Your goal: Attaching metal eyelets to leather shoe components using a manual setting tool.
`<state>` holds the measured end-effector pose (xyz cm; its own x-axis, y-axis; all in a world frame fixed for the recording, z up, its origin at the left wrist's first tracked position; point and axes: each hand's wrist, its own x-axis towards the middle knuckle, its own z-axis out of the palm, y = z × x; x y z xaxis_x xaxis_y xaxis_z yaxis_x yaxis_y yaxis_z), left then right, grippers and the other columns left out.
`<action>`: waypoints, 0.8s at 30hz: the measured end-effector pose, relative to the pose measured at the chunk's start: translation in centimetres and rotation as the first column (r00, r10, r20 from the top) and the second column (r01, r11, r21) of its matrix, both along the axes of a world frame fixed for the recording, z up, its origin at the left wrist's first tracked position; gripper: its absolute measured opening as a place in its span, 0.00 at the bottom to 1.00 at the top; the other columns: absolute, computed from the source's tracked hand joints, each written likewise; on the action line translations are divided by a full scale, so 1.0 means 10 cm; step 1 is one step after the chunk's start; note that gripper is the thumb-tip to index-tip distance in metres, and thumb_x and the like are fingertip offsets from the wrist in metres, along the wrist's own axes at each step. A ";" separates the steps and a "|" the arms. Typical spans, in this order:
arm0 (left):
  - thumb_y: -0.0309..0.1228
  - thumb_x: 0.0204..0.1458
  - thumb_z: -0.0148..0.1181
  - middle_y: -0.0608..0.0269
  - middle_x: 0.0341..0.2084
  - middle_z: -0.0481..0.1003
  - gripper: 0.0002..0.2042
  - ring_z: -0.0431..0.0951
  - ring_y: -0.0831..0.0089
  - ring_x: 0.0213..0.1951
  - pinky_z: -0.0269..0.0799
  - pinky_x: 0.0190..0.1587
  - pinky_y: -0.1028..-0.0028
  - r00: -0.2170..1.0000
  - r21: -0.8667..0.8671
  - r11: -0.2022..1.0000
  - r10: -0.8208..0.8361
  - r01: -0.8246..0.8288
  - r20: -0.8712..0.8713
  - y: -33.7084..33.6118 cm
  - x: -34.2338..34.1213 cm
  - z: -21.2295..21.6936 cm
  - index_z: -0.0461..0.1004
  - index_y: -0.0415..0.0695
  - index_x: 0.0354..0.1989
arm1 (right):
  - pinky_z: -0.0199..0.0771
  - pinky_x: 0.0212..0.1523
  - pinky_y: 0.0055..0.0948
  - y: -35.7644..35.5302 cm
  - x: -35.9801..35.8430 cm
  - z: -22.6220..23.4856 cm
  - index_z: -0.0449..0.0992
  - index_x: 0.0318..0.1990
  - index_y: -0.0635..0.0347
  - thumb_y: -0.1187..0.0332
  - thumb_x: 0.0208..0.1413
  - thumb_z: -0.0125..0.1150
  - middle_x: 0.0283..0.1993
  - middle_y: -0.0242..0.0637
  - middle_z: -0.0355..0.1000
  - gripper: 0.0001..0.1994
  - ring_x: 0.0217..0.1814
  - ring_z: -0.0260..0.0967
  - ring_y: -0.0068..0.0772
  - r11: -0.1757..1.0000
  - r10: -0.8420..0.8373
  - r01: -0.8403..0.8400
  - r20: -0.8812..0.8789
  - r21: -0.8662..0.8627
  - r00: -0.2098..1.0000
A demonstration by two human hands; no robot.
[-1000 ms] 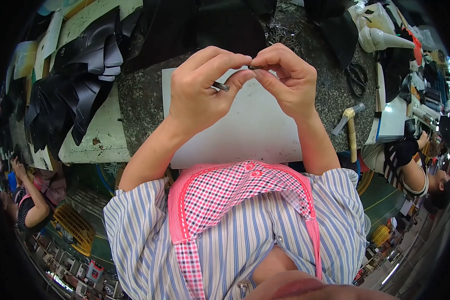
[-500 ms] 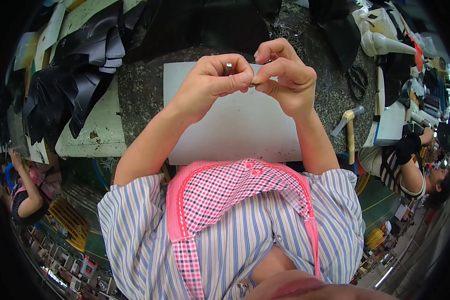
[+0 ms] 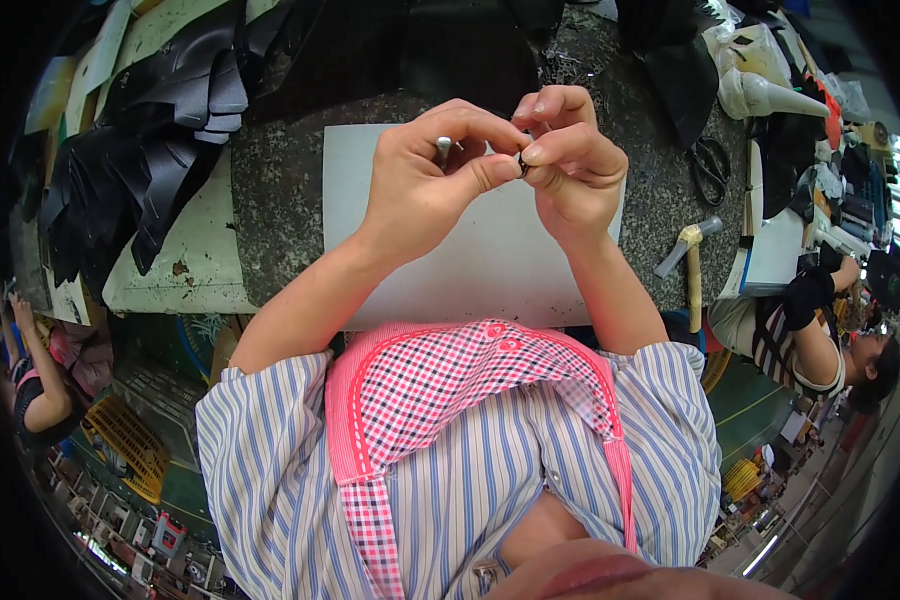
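1. You have one small dark piece point(image 3: 523, 166) at your fingertips, above the far part of the white sheet; it looks blackish and tiny, too small and too covered to tell its exact shape.
2. Your left hand point(image 3: 440, 175) is curled, thumb and index tips nearly closed at the left of that piece.
3. One slim metal rod point(image 3: 443, 152) sits in the hollow of that same hand, its silvery, rounded end showing above the thumb.
4. Your right hand point(image 3: 575, 175) pinches at the piece from the right with thumb and index finger; its other fingers are loosely bent and raised. You cannot tell which hand bears more of the grip.
5. Under your hands lies one white sheet point(image 3: 470, 265), flat on the speckled dark work surface point(image 3: 278, 230).
6. To your right are one hammer point(image 3: 694, 275) with a pale wooden handle and, farther off, one pair of black scissors point(image 3: 710, 170).
7. On the left lie overlapping black cut pieces point(image 3: 165, 150), too layered to count; a large black sheet point(image 3: 400, 50) lies at the far side.
8. Two other people are visible, one left point(image 3: 42, 395), one right point(image 3: 800, 340).
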<state>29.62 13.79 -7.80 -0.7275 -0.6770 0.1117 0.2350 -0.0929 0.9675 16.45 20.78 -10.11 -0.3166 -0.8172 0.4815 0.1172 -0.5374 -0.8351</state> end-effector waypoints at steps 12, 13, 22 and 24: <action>0.40 0.28 0.68 0.65 0.34 0.69 0.22 0.70 0.67 0.35 0.69 0.32 0.73 0.806 -0.973 0.223 0.585 -0.052 0.091 -1.03 -0.29 0.13 0.73 0.46 0.36 | 0.67 0.33 0.17 -0.28 -0.17 0.12 0.71 0.31 0.63 0.79 0.48 0.55 0.28 0.31 0.70 0.03 0.29 0.67 0.19 0.951 -0.167 0.140 0.075 0.275 0.983; 0.41 0.27 0.68 0.65 0.38 0.68 0.23 0.68 0.66 0.39 0.70 0.34 0.72 0.720 -0.995 0.062 0.687 0.075 0.097 -1.13 -0.33 0.07 0.72 0.46 0.35 | 0.67 0.33 0.17 -0.35 -0.20 0.10 0.71 0.31 0.63 0.79 0.48 0.55 0.28 0.31 0.70 0.03 0.29 0.67 0.19 0.956 -0.164 0.139 0.077 0.257 0.983; 0.32 0.29 0.66 0.64 0.18 0.66 0.15 0.69 0.67 0.29 0.65 0.29 0.70 0.830 -0.898 0.436 0.478 0.060 0.287 -1.13 -0.20 0.39 0.72 0.45 0.29 | 0.68 0.31 0.15 -0.56 -0.32 0.12 0.74 0.28 0.63 0.80 0.39 0.63 0.27 0.31 0.71 0.07 0.29 0.67 0.19 0.946 -0.266 0.301 -0.244 0.119 0.932; 0.32 0.30 0.66 0.63 0.20 0.68 0.15 0.69 0.67 0.29 0.65 0.30 0.71 0.820 -0.874 0.477 0.463 0.089 0.336 -1.08 -0.09 0.56 0.73 0.44 0.29 | 0.66 0.30 0.16 -0.58 -0.27 0.30 0.76 0.25 0.61 0.79 0.33 0.67 0.31 0.33 0.70 0.08 0.29 0.67 0.21 0.954 -0.297 0.286 -0.368 -0.087 0.881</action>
<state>28.73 2.97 -2.17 -0.7197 -0.5770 0.3863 -0.3629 0.7869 0.4992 13.74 14.95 -7.15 -0.3307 -0.6998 0.6332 -0.3654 -0.5236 -0.7696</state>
